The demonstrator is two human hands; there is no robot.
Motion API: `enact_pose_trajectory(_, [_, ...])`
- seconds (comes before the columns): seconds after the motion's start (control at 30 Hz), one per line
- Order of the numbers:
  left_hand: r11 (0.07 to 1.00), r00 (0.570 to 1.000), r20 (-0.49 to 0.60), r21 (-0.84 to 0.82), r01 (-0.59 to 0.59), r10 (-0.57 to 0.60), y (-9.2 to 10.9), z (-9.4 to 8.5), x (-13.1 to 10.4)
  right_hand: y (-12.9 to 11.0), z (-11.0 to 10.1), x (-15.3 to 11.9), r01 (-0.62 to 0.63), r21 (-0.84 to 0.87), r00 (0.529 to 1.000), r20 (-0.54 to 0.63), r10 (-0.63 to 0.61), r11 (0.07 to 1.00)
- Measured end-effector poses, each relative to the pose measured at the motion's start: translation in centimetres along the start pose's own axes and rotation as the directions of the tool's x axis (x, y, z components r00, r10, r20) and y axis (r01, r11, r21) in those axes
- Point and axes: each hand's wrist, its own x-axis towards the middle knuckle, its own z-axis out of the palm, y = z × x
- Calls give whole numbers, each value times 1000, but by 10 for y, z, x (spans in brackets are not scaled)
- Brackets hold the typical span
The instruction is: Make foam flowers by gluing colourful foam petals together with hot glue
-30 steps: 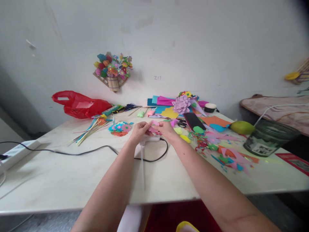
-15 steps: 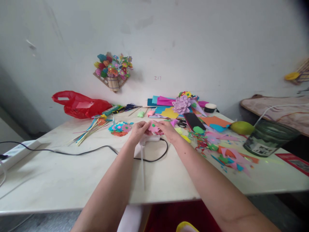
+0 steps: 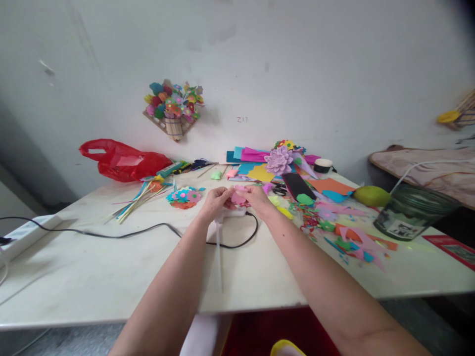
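Between my two hands is a pink foam flower [image 3: 239,196]. My left hand [image 3: 216,201] pinches its left edge, and my right hand [image 3: 259,199] has its fingers closed on the right side. Just below the flower lies a white glue gun [image 3: 230,213] with a clear stick pointing toward the table's front edge. A cluster of blue, pink and orange foam flowers [image 3: 184,197] rests to the left of my left hand.
A black cable [image 3: 126,237] crosses the white table [image 3: 111,277]. A red bag [image 3: 129,163] and thin strips [image 3: 139,200] lie at the left. On the right are foam scraps [image 3: 352,242], a phone [image 3: 297,186] and a glass jar [image 3: 411,212].
The flower between my hands has turned or shifted a little, and its green centre no longer shows. My hands have barely moved.
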Motion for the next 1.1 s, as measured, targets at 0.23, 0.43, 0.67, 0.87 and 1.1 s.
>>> enact_pose_trajectory(0.23, [1000, 1000, -23, -17, -7, 6, -3, -1, 2, -4, -1, -2, 2, 22, 1000, 18, -3, 1000])
enact_pose_trajectory(0.43, [998, 997, -75, -62, -11, 6, -4, -1, 4, -7, -1, -3, -5, 16, 1000, 31, 5, 1000])
enact_pose_trajectory(0.67, [999, 998, -55, -35, -40, 38, -7, -3, 4, 0, -1, 0, 9, -89, 1000, -9, -9, 996])
enact_pose_trajectory(0.87, [998, 996, -78, -48, -48, 44, -6, -2, 4, 2, -5, 2, 89, -190, 996, 15, -87, 978])
enact_pose_trajectory(1.1, [996, 994, -105, -74, -40, 32, -3, 0, 4, -3, -8, 0, 66, -76, 997, 46, -62, 995])
